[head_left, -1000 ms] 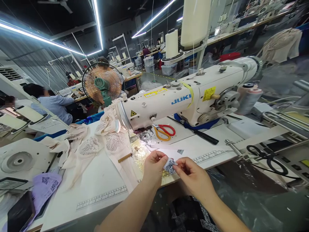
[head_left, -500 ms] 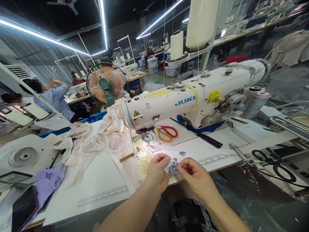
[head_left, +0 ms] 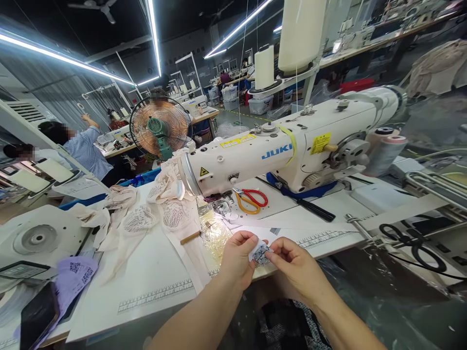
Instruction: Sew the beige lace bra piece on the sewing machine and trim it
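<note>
A small white printed label (head_left: pixel 259 253) is pinched between my left hand (head_left: pixel 238 257) and my right hand (head_left: pixel 292 265), just above the front edge of the white sewing table (head_left: pixel 153 272). Fingers of both hands are closed on it. Behind them stands a white JUKI sewing machine (head_left: pixel 277 146) with its lit needle area (head_left: pixel 221 208). Beige lace fabric pieces (head_left: pixel 146 214) lie left of the machine.
Red and orange scissors (head_left: pixel 251 199) lie under the machine arm. A fan (head_left: pixel 160 127) stands behind. Purple QR tags (head_left: pixel 75 274) and a dark phone (head_left: pixel 36 316) lie at the left edge. Thread cones (head_left: pixel 301 34) stand above; other people work at the back left.
Both hands keep hold of the label and have shifted it slightly. The person at the back left has raised an arm.
</note>
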### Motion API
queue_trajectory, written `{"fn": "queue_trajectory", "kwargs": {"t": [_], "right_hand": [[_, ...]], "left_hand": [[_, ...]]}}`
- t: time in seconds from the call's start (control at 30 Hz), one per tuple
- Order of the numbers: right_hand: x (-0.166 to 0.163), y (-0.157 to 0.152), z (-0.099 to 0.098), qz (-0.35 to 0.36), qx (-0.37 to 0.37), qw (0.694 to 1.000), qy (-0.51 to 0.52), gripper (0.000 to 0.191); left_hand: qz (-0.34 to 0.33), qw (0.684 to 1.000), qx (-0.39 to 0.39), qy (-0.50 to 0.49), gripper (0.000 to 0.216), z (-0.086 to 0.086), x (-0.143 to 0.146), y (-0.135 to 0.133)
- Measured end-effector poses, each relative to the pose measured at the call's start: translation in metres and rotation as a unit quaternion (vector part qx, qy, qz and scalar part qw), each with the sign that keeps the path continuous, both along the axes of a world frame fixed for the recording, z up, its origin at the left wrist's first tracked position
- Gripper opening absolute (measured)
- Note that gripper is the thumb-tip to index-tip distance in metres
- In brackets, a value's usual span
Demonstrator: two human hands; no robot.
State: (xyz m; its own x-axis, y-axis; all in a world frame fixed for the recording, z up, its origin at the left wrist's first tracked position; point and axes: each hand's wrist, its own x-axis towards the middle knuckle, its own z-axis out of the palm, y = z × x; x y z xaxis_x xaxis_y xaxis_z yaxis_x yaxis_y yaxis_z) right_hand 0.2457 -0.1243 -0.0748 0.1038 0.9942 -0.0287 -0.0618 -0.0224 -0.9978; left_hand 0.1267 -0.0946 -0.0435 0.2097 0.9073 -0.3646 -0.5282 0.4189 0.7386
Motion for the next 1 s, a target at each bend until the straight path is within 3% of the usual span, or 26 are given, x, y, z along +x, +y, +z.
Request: {"fn": "queue_trajectory", "kwargs": {"t": [0.47, 0.7, 0.87, 1.0], "right_hand": [[0.003, 0.001, -0.006, -0.034, 0.014, 0.999, -0.015, 0.028], [-0.004, 0.000, -0.005, -0.038, -0.033, 0.998, 0.039, 0.038], [-0.007, -0.003, -0.004, -0.062, -0.002, 0.992, -0.107, 0.029], [-0.008, -0.004, 0.002, -0.055, 0.011, 0.989, -0.137, 0.031]], "left_hand": [[-0.012, 0.995, 0.065, 0.080, 0.036, -0.008, -0.002, -0.012], [-0.025, 0.994, 0.080, 0.064, 0.033, -0.010, -0.006, -0.018], [-0.027, 0.977, 0.144, 0.156, 0.031, -0.023, -0.014, -0.017], [-0.007, 0.983, 0.117, 0.144, 0.035, -0.025, -0.019, -0.016]]}}
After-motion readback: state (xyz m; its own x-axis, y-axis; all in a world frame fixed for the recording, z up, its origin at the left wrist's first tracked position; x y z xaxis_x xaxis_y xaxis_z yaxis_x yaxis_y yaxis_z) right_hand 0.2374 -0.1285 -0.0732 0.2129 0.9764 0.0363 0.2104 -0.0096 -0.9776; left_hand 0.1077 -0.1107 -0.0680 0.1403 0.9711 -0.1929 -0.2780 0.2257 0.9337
